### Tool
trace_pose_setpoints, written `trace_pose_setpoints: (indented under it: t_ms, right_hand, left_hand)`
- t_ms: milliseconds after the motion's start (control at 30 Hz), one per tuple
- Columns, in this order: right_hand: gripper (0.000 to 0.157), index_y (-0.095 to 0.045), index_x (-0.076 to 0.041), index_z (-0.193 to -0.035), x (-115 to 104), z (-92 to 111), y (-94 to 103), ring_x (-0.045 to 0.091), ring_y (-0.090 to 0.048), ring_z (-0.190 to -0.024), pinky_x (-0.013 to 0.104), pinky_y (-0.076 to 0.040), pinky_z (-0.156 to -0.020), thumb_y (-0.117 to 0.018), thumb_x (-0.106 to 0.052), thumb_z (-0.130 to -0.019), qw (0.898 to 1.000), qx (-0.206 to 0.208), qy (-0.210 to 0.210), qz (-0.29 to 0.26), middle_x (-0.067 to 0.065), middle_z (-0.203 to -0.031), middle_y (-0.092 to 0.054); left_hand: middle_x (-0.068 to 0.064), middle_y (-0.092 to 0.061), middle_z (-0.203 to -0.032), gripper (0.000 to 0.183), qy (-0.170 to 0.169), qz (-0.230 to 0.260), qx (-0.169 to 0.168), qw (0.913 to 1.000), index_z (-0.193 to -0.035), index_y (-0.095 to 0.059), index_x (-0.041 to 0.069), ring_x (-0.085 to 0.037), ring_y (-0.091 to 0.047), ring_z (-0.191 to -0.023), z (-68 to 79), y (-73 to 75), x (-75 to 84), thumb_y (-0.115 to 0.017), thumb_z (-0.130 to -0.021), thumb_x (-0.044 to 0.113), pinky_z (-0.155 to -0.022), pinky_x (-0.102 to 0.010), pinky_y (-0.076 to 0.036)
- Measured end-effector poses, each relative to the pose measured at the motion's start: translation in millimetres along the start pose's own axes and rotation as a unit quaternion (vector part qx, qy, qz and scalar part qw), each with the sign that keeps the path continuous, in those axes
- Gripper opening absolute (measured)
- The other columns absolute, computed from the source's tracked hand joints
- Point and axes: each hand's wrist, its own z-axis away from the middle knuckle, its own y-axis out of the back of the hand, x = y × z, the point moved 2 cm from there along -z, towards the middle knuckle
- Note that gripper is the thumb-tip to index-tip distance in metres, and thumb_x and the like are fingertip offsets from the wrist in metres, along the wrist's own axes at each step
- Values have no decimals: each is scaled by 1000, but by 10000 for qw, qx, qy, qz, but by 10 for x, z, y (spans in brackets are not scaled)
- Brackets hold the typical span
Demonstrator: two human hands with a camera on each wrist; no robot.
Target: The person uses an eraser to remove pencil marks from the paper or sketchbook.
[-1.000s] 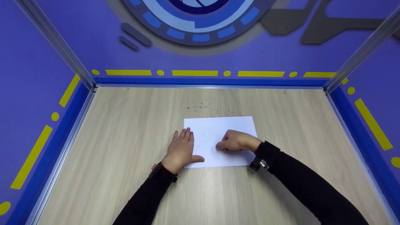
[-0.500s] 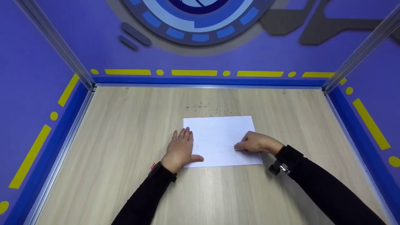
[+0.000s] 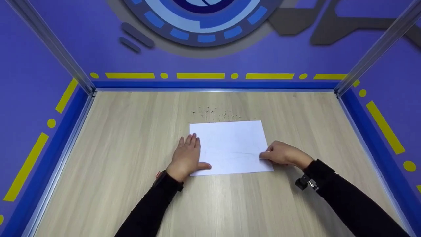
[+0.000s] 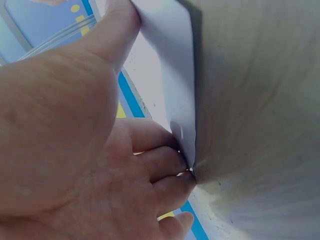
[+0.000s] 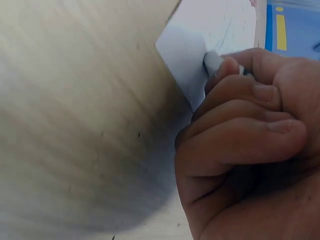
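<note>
A white sheet of paper (image 3: 230, 136) lies flat on the wooden table, a faint grey smudge line across its lower half. My left hand (image 3: 186, 157) rests on its left edge, fingers straight and thumb stretched out over the sheet. At the right edge of the paper, my right hand (image 3: 284, 153) pinches a small white eraser (image 5: 213, 61) between thumb and forefinger, its end against the sheet. The other right fingers are curled into the palm in the right wrist view. Most of the eraser is hidden by the hand.
Dark eraser crumbs (image 3: 227, 115) are scattered on the table (image 3: 138, 138) just beyond the paper's far edge. Blue-purple panels (image 3: 82, 46) with metal edging close in the table at the back and both sides.
My right hand has slid rightward with the eraser, from the middle of the paper to its right edge. The left hand stays on the left edge. The view has shifted slightly.
</note>
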Motion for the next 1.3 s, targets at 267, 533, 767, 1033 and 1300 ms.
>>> trace_pose_setpoints:
  t_ms: [267,533,767,1033,1300]
  right_hand:
    - [53,-53,-21,-60,-188,29,-41,10,-35,-53,25,-28,-50,-67,-46,-105,9993,116,358,36,-10,-57,-41]
    - [51,-62,-19,-64,-771,-145,-274,9,-40,-56,26,-32,-54,-63,-44,-109,9934,141,1116,236,-10,-58,-44]
    - [49,-64,-22,-62,-1290,-389,-488,7,-42,-53,24,-33,-51,-65,-39,-107,9881,-80,1488,380,-12,-55,-47]
    - [55,-53,-25,-53,-1480,-527,-650,7,-40,-49,25,-33,-49,-69,-38,-105,9876,-176,1450,585,-12,-50,-41]
    - [55,-51,-23,-50,-1511,-578,-633,8,-38,-48,26,-31,-48,-71,-37,-100,9907,-83,1133,756,-12,-48,-40]
  left_hand:
    - [-27,-24,-182,126,-13,0,-37,10000,-171,-30,-6,-41,-23,-172,-6,4,-1,-75,-89,78,-142,-59,-15]
    - [-28,-26,-181,126,15,-16,7,10000,-170,-31,-8,-41,-25,-172,-2,28,-32,-76,-88,78,-142,-59,-17]
    - [-27,-25,-181,127,0,-31,12,10000,-171,-30,-7,-41,-25,-172,-7,5,-9,-75,-89,79,-142,-58,-16]
    - [-27,-27,-181,126,-20,-75,43,10000,-170,-32,-7,-40,-27,-171,-4,13,29,-75,-88,79,-142,-58,-18]
    - [-27,-28,-181,126,30,-90,77,9999,-170,-33,-7,-40,-27,-171,5,11,1,-76,-88,78,-142,-58,-19]
